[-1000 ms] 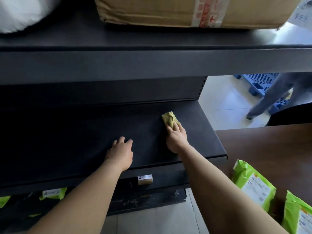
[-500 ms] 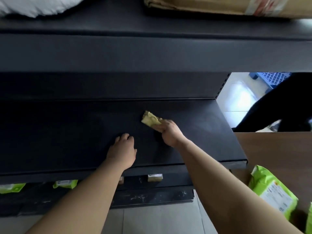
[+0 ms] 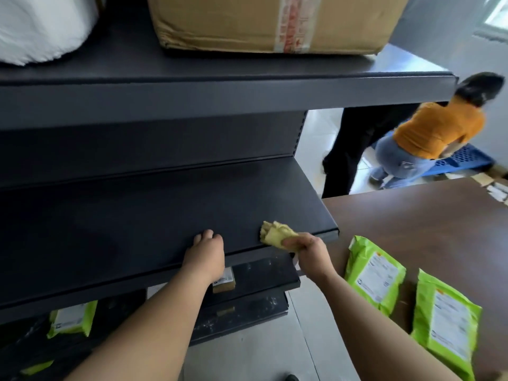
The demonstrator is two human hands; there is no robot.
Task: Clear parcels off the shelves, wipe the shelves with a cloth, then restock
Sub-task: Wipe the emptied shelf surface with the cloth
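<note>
Yellow cloth (image 3: 275, 235) bunched, gripped in curled fingers of right hand (image 3: 310, 253), pressed on near right edge of middle shelf (image 3: 137, 229) for wiping. Left hand (image 3: 206, 255) laid flat on near edge, fingers relaxed, likely for bracing. Green parcels (image 3: 375, 273) parked on table (image 3: 412, 215) at right, awaiting restock.

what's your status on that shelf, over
Left hand rests on shelf edge. Right hand grips cloth near front right corner. Parcels on table alongside, nothing blocking the cloth.
</note>
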